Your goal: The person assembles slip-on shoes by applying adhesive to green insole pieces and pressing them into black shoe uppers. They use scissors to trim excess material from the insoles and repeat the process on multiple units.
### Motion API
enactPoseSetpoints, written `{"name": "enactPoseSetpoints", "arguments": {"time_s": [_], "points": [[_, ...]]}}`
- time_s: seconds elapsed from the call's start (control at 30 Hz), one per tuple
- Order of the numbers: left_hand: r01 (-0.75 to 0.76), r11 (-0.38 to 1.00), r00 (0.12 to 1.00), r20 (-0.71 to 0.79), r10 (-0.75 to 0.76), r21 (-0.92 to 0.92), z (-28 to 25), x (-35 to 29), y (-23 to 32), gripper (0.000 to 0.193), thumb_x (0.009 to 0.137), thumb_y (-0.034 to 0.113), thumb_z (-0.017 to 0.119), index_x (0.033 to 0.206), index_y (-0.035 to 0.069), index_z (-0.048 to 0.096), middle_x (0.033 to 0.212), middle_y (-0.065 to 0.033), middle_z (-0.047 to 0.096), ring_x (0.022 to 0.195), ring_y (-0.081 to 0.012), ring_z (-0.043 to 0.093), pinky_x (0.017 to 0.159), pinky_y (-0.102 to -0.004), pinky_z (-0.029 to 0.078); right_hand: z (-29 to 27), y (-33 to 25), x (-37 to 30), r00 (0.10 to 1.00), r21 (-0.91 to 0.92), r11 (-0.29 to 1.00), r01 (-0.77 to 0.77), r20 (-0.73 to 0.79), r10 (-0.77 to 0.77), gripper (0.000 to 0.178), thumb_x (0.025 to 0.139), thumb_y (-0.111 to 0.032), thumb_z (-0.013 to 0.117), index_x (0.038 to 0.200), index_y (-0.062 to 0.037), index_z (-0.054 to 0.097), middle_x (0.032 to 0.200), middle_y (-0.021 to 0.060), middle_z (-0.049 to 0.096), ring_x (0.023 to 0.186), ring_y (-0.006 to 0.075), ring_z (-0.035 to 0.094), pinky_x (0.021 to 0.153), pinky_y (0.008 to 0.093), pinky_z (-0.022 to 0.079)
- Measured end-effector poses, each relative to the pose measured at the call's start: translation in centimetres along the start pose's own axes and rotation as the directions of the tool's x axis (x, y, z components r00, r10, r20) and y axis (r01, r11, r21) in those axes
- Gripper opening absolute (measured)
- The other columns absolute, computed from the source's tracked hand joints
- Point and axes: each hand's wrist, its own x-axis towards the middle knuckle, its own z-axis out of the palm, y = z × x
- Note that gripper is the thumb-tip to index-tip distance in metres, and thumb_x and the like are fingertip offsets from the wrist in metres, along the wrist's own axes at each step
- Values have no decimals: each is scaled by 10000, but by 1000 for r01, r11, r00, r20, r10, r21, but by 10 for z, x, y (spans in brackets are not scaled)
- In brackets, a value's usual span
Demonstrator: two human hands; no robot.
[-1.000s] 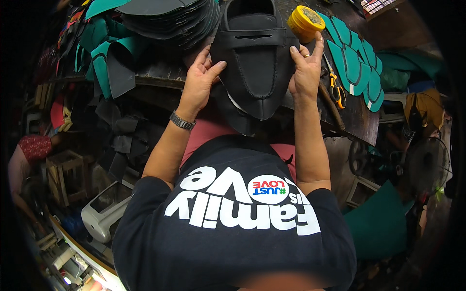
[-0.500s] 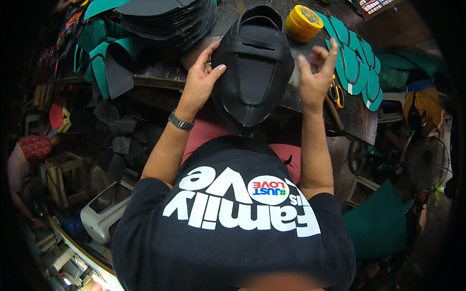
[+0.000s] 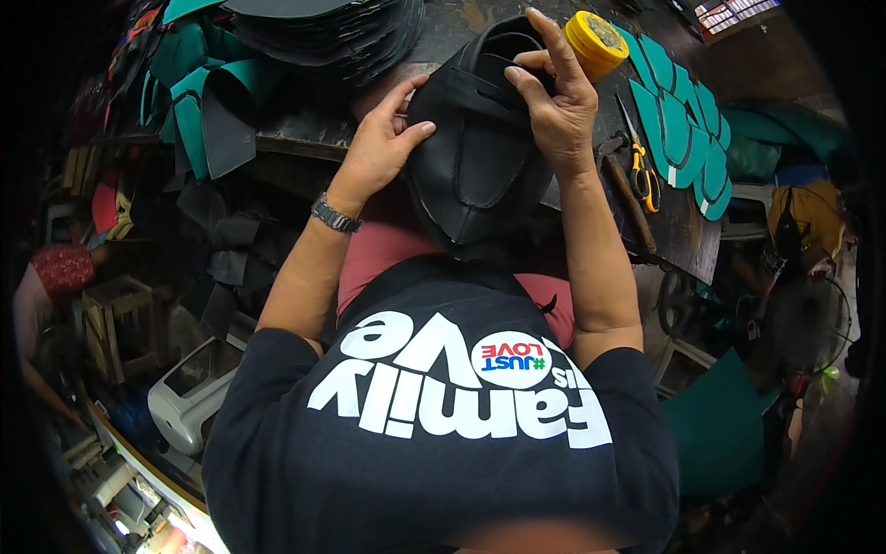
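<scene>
Right grip [image 3: 565,115] had just come back to the work: half a sec. earlier it hung clear of the black shoe upper [image 3: 480,157]; now its thumb & fingers were at the right collar, narrow, but couldn't tell if they pinched the edge. Left grip [image 3: 383,138] held the opp. side, thumb on top, approx. same pos. as before. Upper was across the counter's [image 3: 685,214] front edge, toe overhanging twd the wearer. Meaning, prob.: two-handed handling had resumed, now at the opening.

Yellow tub [image 3: 595,44] stood just beyond right grip; scissors [image 3: 643,180] & a hammer-like tool [image 3: 632,205] lay nr the counter's right front corner.

Writing: black shirt [image 3: 443,489] had big white letters, upside down in view but legible, plus round white badge [image 3: 515,358] w/ red, blue & green lettering. No brand readable on tub, scissors or upper. Printed sheet [image 3: 734,14] beyond counter's right edge: too small to read.
</scene>
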Motion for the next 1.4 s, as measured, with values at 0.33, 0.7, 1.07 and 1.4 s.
{"name": "enactPoseSetpoints", "arguments": {"time_s": [0.33, 0.7, 1.07, 1.4], "points": [[-247, 811, 878, -230, 419, 531, 27, -44, -3, 519, 905, 52, 738, 1395, 69, 567, 1231, -72, 600, 928, -144, 616, 876, -289, 525, -28, -25, 32, 858, -334, 942, 41, 495, 139, 965, 739, -110, 857, 1577, -148, 379, 1327, 193, 626, 1091, 286, 651, 1011, 380, 499], [393, 731, 915, 153, -374, -558, 28, -121, -17, 394, 1073, 228, 566, 1374, -5, 465, 1292, -109, 613, 1199, -141, 598, 984, -291, 516, -22, -41, 27, 808, -369, 923, 110, 574, 133, 975, 739, -27, 835, 1579, -157, 359, 1454, 182, 559, 1298, 302, 586, 1090, 388, 466], [272, 806, 950, 15, -311, -526, 46, -115, -11, 631, 999, 209, 673, 1497, 23, 333, 1398, -128, 522, 1321, -208, 510, 1129, -350, 406, -17, -74, -11, 854, -334, 942, -42, 478, 207, 931, 726, 56, 794, 1550, -210, 451, 1598, 77, 449, 1483, 263, 405, 1197, 458, 358], [-138, 856, 916, -392, -81, -498, -69, -184, -18, 403, 1009, 144, 653, 1376, 29, 532, 1274, -59, 645, 1162, -142, 614, 1039, -300, 478, 63, -103, -59, 827, 70, 990, 123, 545, -142, 975, 803, 76, 753, 1615, -90, 240, 1529, 189, 432, 1341, 331, 455, 1050, 408, 447]]}}
